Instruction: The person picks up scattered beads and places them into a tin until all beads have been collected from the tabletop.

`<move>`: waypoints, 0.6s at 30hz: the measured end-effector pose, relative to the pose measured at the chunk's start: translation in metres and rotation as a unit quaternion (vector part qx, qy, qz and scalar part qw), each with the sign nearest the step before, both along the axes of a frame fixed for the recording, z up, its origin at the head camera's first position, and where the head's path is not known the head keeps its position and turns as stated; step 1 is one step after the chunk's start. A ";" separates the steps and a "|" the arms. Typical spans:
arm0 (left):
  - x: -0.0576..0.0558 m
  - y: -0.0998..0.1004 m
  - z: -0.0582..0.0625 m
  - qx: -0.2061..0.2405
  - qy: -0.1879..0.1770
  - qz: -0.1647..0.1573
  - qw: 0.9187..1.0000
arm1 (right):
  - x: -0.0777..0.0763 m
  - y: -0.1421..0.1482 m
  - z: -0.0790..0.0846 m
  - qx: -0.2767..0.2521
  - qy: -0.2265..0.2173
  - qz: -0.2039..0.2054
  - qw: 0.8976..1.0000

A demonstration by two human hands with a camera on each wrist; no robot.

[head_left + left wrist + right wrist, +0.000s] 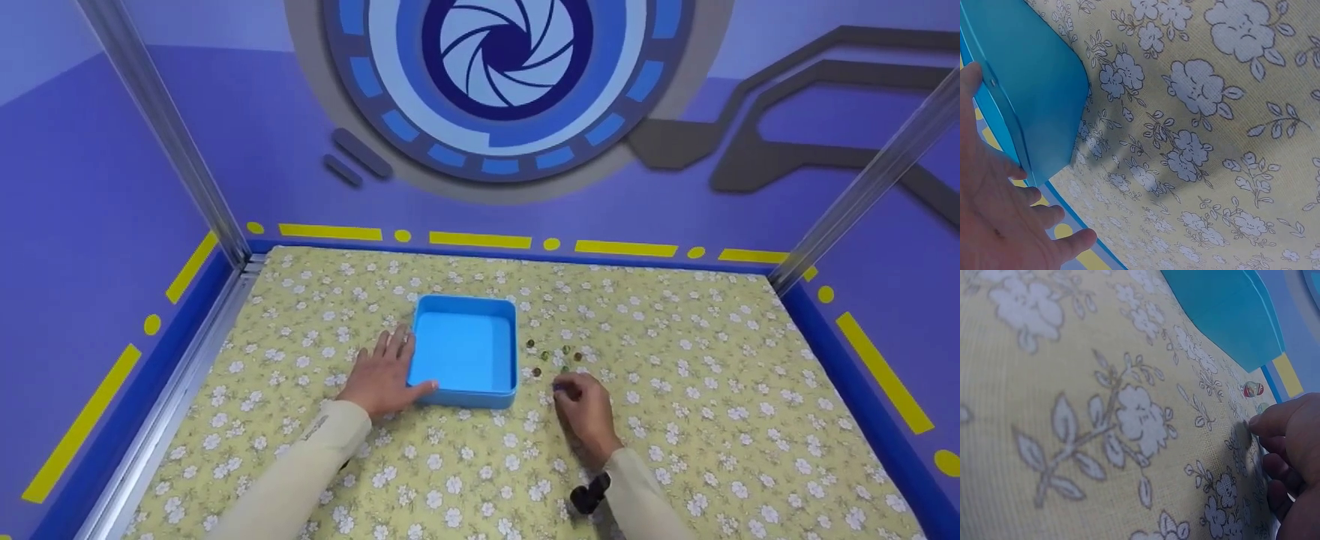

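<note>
While bracing the box (469,398) from the left with a spread left hand (381,381), likely against sliding, seemingly pinching a dark marble (558,387) in the right hand (587,409), low over the cloth (720,405) beside other marbles (545,355), just right of the box.

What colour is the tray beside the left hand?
Light blue; the tray shows best in the head view.

In my head view, the marbles (545,355) are too small to show markings; I can't tell whether the right hand (587,409) pinches one. The near edge of the tabletop (675,405) is cut off.
</note>
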State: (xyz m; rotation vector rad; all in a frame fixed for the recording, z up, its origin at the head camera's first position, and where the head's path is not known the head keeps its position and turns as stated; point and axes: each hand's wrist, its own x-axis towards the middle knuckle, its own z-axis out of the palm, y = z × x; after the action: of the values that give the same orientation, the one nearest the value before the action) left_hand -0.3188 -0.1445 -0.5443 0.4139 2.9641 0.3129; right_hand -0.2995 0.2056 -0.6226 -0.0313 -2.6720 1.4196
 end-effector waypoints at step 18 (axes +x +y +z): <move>0.000 0.000 -0.002 -0.003 0.020 -0.002 1.000 | 0.006 0.000 0.004 -0.007 0.005 -0.026 1.000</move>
State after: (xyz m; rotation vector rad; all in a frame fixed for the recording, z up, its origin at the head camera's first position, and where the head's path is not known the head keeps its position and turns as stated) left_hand -0.3185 -0.1449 -0.5463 0.4302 3.0012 0.2979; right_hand -0.2935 0.2054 -0.6190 -0.0928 -2.6321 1.4202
